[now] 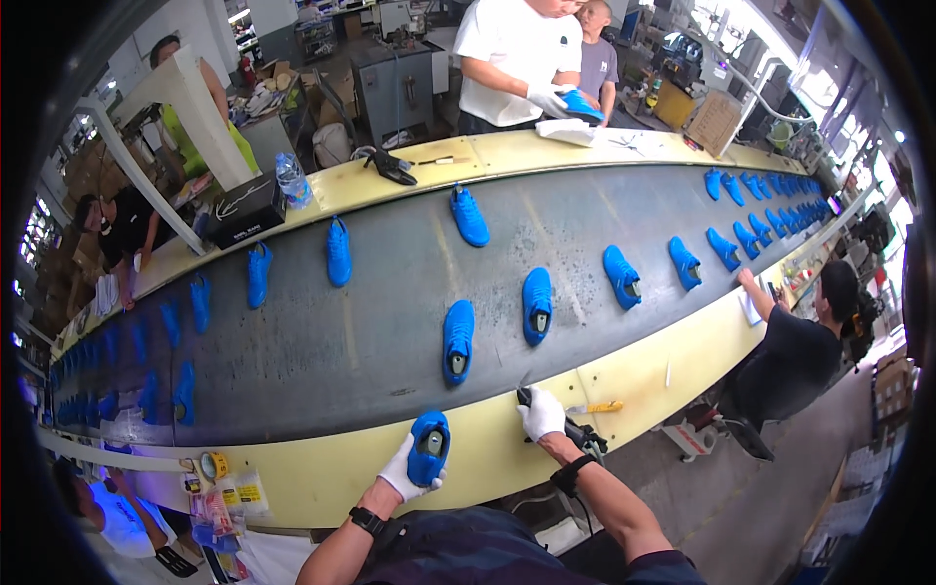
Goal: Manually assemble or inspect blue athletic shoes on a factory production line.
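Shoe [429, 449], bright blue, is clamped in the left hand [398, 472]. Apart from it, the right hand [543, 416] grips a small dark object [524, 396] over the counter [322, 478].

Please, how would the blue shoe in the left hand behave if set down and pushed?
The blue shoe in the left hand seems fairly stiff, showing no visible sag. It is probably light, since one hand supports it. Its long, low shape would likely slide rather than roll.

Windows [765, 34] glare white at upper right; fisheye bends the long belt [292, 361]; corners fall black
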Demonstrator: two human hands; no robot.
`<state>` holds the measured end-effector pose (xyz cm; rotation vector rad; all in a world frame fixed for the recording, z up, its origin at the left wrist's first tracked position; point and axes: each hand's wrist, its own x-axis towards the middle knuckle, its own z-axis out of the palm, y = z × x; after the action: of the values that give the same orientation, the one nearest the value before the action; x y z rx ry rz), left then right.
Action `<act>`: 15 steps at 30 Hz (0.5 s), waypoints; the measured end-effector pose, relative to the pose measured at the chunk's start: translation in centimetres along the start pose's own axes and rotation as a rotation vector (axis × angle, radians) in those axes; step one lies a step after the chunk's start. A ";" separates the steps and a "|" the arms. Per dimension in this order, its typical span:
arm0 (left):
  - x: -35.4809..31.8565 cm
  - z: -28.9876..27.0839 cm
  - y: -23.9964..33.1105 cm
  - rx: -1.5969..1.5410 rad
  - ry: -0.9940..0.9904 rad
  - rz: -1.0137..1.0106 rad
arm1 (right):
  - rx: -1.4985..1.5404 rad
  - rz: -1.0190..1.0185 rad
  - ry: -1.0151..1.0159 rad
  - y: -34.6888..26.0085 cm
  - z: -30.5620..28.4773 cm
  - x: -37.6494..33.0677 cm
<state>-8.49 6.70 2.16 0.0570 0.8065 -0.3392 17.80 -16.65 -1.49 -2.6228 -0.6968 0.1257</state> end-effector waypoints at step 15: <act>1.4 6.0 0.0 0.170 0.062 0.130 | 0.440 0.057 -0.294 -3.1 -8.4 -3.3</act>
<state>-3.40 5.25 5.30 0.2794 0.8297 -0.2836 15.11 -18.94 7.34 -2.2183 -0.6054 0.6188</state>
